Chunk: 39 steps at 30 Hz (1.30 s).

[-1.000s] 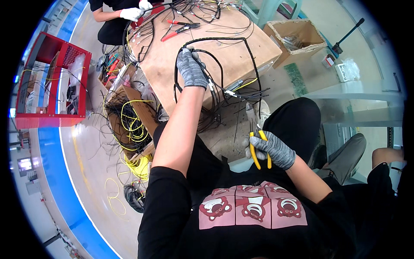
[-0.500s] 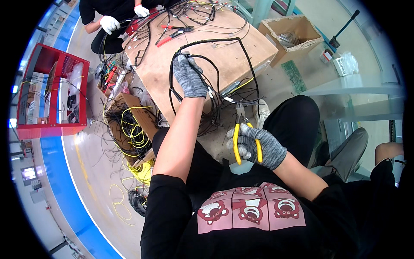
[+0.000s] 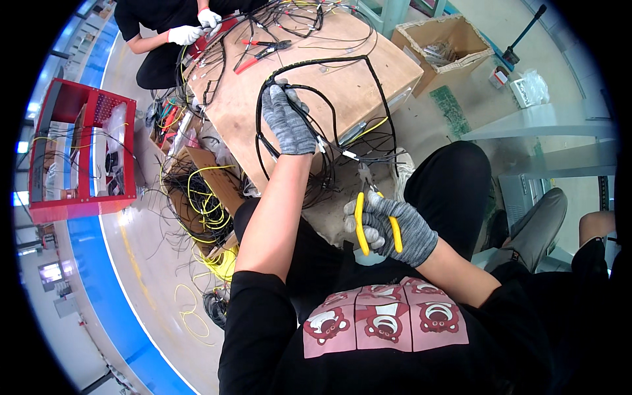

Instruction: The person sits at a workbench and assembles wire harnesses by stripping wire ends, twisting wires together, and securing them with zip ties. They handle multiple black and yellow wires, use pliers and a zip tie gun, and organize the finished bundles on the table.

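Observation:
My left hand [image 3: 288, 122], in a grey knit glove, is closed round a bundle of black cables at the near left part of the wooden work surface. From there the black wiring harness [image 3: 322, 61] loops across the surface and bends down over its near right edge. Loose cable ends [image 3: 361, 158] with white tags hang past that edge. My right hand [image 3: 401, 230], gloved alike, grips yellow-handled pliers [image 3: 360, 220]. Their handles are spread apart, and the metal jaws point up close to the loose cable ends; whether they touch a cable I cannot tell.
Red-handled pliers [image 3: 262, 54] lie farther back on the wooden surface [image 3: 230, 125]. A co-worker's white-gloved hands [image 3: 187, 34] work at the far left. Offcuts of cable fill a cardboard box [image 3: 217, 187] at left, near a red cart [image 3: 82, 207]. Another open cardboard box [image 3: 421, 36] stands at the back right.
My right hand and the pliers have shifted slightly down. The co-worker's hands have come together. My left hand keeps its hold on the cables.

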{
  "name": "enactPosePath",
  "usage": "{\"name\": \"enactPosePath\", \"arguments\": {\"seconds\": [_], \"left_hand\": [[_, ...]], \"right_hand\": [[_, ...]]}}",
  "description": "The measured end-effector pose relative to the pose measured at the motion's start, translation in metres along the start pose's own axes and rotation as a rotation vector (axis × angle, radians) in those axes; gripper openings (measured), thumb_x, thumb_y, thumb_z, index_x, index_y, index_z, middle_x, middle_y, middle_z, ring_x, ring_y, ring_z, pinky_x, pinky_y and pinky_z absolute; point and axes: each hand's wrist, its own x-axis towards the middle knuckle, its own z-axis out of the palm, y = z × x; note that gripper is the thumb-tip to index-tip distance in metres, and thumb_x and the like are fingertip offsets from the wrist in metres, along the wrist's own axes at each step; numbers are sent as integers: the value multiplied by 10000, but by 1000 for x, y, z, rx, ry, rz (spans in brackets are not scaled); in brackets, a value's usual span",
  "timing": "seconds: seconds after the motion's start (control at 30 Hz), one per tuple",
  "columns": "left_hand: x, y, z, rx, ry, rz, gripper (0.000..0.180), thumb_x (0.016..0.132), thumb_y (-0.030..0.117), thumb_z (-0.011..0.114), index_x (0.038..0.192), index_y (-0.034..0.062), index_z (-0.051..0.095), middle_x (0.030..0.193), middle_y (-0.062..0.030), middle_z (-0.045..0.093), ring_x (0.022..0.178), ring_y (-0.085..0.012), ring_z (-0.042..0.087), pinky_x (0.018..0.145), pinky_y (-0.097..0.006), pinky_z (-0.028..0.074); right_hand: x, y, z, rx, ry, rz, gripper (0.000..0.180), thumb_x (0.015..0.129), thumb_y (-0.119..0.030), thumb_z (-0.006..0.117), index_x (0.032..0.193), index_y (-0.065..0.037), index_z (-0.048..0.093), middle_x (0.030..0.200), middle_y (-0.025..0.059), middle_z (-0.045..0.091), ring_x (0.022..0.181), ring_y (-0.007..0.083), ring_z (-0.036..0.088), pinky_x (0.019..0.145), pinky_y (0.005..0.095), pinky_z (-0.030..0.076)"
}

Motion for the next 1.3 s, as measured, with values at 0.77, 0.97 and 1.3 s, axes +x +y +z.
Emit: {"name": "enactPosePath", "arguments": {"seconds": [0.77,0.97,1.3], "left_hand": [[-13,7,6,39,-110,29,188,915,285,511,956,106,551,641,58,509,508,-45,451,471,-195,384],[-22,13,11,35,-122,13,211,910,306,519,968,105,544,643,62,487,518,-41,433,483,-196,372],[-21,15,7,45,-160,17,209,912,313,514,980,117,543,660,61,484,534,-51,435,491,-207,374]], "right_hand": [[5,1,-1,182,-2,-35,466,944,-366,430,1127,58,488,938,207,575,582,170,544,478,221,479],[11,2,-2,316,-72,-44,463,948,-399,412,1100,33,478,878,152,545,514,117,467,481,215,451],[14,6,-15,161,-76,-97,439,950,-449,377,968,-42,537,762,107,570,403,67,437,442,198,437]]}}
